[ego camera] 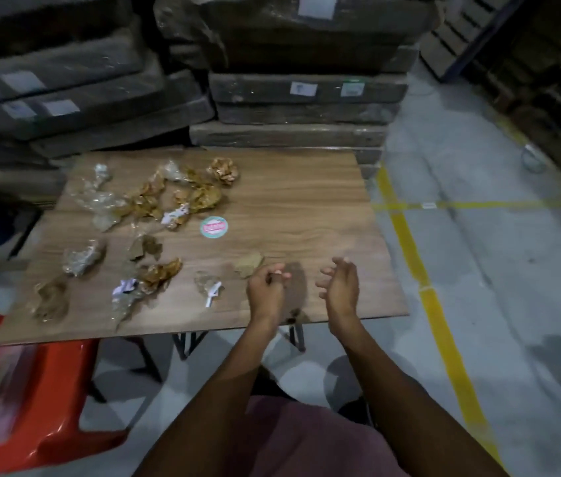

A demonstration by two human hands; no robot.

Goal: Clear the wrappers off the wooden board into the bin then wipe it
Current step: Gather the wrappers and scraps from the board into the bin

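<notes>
Both hands, left hand [267, 287] loosely curled, right hand [341, 284] spread, hover empty over the wooden board [306, 201]; clearing unstarted, nearest wrapper [208, 287] likely first.

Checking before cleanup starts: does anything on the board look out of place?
Crumpled wrappers litter the wooden board, mostly its left half. A round sticker lies flat among them, unlike the crumpled rest.
</notes>
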